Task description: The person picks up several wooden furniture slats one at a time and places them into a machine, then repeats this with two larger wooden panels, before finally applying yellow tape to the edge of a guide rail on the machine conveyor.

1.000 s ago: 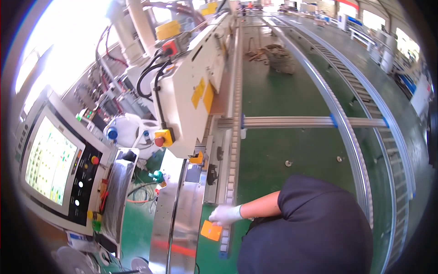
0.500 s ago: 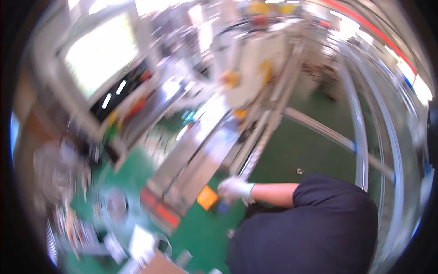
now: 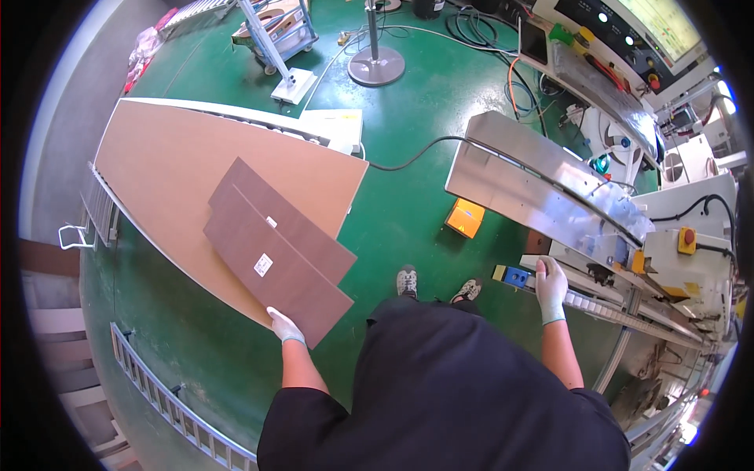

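Two dark brown panels, the nearer one (image 3: 298, 290) and the farther one (image 3: 302, 235), lie overlapping and aslant on a large light brown board (image 3: 169, 157) at my left. Each bears a small white label. At the near edge of the nearer panel, my left hand (image 3: 287, 325), in a white glove, has its thumb on top and its other fingers mostly hidden. My right hand (image 3: 552, 282), also gloved, is open above the end of a roller rail (image 3: 585, 303), fingers stretched and holding nothing. Whether it touches the rail I cannot tell.
A metal machine table (image 3: 503, 177) stands ahead right, with an orange box (image 3: 465, 217) on the floor beside it. A black cable (image 3: 416, 161) runs from the table toward the board. A round-based metal stand (image 3: 376, 66) is farther off; a ladder-like roller frame (image 3: 169, 400) lies at lower left.
My view has swung from the machine on the right to the board and panels on the left. My left hand, not visible before, now grips a panel's edge; my right hand stays near the rail.
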### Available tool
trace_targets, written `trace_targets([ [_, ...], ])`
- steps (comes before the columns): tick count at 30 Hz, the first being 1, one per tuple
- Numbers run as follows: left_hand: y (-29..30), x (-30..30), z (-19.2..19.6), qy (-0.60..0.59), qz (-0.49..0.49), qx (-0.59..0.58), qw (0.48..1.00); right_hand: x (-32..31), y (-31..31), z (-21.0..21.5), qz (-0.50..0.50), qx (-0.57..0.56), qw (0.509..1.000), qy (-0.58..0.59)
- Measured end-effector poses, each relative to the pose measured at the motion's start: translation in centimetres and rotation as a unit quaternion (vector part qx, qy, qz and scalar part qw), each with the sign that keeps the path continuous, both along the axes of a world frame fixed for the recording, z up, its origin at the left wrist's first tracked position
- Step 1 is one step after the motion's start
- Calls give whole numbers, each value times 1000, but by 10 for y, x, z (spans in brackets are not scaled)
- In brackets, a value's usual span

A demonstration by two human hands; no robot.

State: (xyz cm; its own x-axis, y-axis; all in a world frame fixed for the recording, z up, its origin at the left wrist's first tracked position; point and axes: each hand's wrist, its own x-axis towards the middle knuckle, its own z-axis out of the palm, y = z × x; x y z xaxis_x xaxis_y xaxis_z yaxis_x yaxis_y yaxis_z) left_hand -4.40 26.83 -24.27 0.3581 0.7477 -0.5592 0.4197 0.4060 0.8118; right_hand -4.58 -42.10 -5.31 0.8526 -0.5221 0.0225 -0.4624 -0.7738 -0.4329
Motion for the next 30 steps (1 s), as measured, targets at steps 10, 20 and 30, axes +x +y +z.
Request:
trace_targets([
  [10, -62, 58, 98, -46, -114, 155, 980, -1, -13, 4, -37, 13, 999, 28],
  [20, -152, 182, 156, -164, -622, 369, 671, 40, 63, 48, 80, 367, 922, -93],
  [30, -394, 270, 278, -254, -741, 536, 315, 10, 39, 33, -300, 765, 459, -336],
])
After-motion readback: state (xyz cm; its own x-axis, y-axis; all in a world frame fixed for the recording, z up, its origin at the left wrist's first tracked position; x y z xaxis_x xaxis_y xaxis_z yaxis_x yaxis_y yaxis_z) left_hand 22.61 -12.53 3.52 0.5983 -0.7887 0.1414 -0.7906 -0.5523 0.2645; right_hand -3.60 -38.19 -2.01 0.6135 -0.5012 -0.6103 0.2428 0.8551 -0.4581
